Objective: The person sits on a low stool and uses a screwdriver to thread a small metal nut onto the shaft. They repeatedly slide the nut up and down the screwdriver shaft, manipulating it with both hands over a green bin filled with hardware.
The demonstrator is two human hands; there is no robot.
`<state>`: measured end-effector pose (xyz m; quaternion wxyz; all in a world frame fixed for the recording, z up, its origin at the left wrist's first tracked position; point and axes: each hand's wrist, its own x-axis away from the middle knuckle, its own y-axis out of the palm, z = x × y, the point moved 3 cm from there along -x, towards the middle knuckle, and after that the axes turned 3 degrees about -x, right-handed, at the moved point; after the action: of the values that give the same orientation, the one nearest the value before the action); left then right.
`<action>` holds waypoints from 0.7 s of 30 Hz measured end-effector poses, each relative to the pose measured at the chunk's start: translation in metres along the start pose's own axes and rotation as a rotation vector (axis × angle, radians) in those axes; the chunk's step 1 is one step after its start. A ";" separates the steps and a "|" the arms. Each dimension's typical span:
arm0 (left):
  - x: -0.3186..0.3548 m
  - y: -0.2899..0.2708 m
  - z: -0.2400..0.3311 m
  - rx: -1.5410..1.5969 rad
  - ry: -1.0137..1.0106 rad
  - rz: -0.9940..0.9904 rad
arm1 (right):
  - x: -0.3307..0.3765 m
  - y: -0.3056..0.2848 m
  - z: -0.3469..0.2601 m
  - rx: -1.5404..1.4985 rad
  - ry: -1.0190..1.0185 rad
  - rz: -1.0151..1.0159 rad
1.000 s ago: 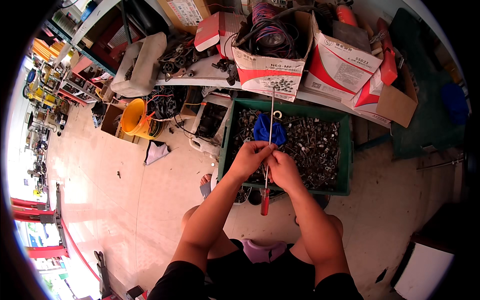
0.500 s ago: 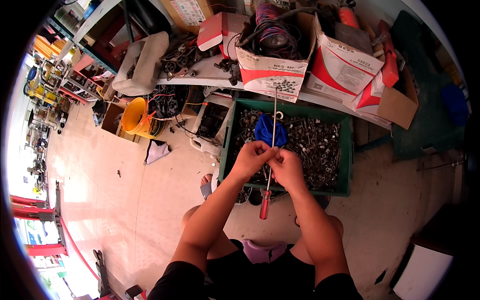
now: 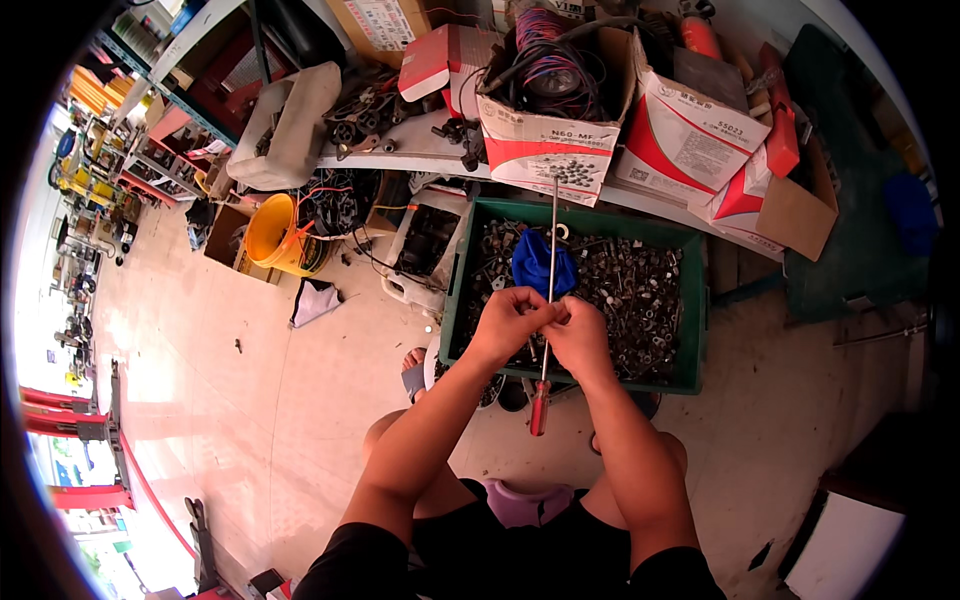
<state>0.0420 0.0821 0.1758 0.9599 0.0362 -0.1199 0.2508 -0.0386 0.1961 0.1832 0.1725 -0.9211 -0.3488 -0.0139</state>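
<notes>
Crate [image 3: 694, 325] of hardware [image 3: 630, 300] sits front and centre, cloth [image 3: 529, 262] lying in it on top, screwdriver [image 3: 553, 250] running front to back above it all; right behind is the worktop [image 3: 410, 158] with boxes [image 3: 685, 130] on it (one's got wire [image 3: 541, 65] inside), bucket [image 3: 292, 255] off to the left

Print stood on cartons beyond the green tub [image 3: 693, 305].
Directly behind the tub, the red-and-white wire box [image 3: 520, 150] bore a dark line of letters and numerals on its front, with smaller characters beneath; behind the tub's right half, the larger red-and-white carton [image 3: 690, 125] carried another such line, a grey block of fine text and a square code low at its corner; past the tub's far right corner, the lowest carton [image 3: 738, 205] showed red lettering, and well behind its left side a brown carton [image 3: 415, 14] wore a white label, seemingly printed too small to make out.
</notes>
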 end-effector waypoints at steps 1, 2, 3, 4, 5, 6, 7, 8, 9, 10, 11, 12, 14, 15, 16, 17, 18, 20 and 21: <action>0.000 0.000 0.000 -0.006 -0.007 0.020 | 0.000 0.000 0.001 0.002 -0.010 -0.003; -0.001 0.000 0.000 -0.010 -0.015 0.039 | 0.000 0.001 0.002 0.005 -0.019 -0.007; -0.001 -0.001 0.000 -0.015 -0.023 0.058 | 0.000 0.001 0.003 0.008 -0.027 -0.010; -0.001 -0.001 0.001 -0.013 -0.030 0.062 | 0.001 0.002 0.006 -0.016 0.008 -0.040; 0.002 -0.001 0.008 -0.013 -0.036 0.067 | 0.003 0.002 0.007 -0.043 0.042 -0.070; 0.003 -0.001 0.011 -0.013 -0.042 0.072 | 0.003 0.002 0.008 -0.069 0.076 -0.100; 0.002 -0.002 0.009 -0.022 -0.024 0.067 | 0.004 0.000 0.008 -0.105 0.145 -0.165; 0.001 -0.004 0.007 -0.033 -0.007 0.064 | 0.007 -0.004 0.000 -0.141 0.214 -0.231; 0.001 -0.006 0.006 -0.044 0.009 0.061 | 0.009 -0.005 -0.004 -0.177 0.283 -0.298; 0.002 -0.008 0.003 -0.017 -0.014 0.050 | 0.009 -0.004 -0.005 -0.216 0.298 -0.347; 0.004 -0.006 0.007 0.009 -0.037 0.032 | 0.010 -0.005 -0.005 -0.254 0.313 -0.390; 0.005 -0.005 0.009 0.035 -0.060 0.014 | 0.011 -0.005 -0.005 -0.293 0.329 -0.434; 0.005 -0.005 0.009 0.071 -0.096 -0.022 | 0.012 -0.003 0.000 -0.325 0.335 -0.468; 0.005 -0.004 0.009 0.089 -0.114 -0.039 | 0.013 -0.003 0.002 -0.341 0.338 -0.487; 0.006 -0.004 0.010 0.094 -0.116 -0.054 | 0.013 -0.004 0.002 -0.351 0.347 -0.487; 0.006 -0.004 0.010 0.099 -0.119 -0.068 | 0.013 -0.004 0.002 -0.361 0.355 -0.488; 0.006 -0.004 0.011 0.103 -0.121 -0.081 | 0.013 -0.004 0.002 -0.371 0.364 -0.489; 0.004 -0.004 0.010 0.061 -0.082 -0.087 | 0.013 -0.006 0.002 -0.316 0.326 -0.467; 0.004 -0.003 0.010 0.041 -0.062 -0.090 | 0.013 -0.006 0.002 -0.288 0.307 -0.457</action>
<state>0.0446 0.0794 0.1869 0.9651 0.0689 -0.1428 0.2084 -0.0333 0.2093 0.1851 0.0832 -0.8210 -0.5110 -0.2405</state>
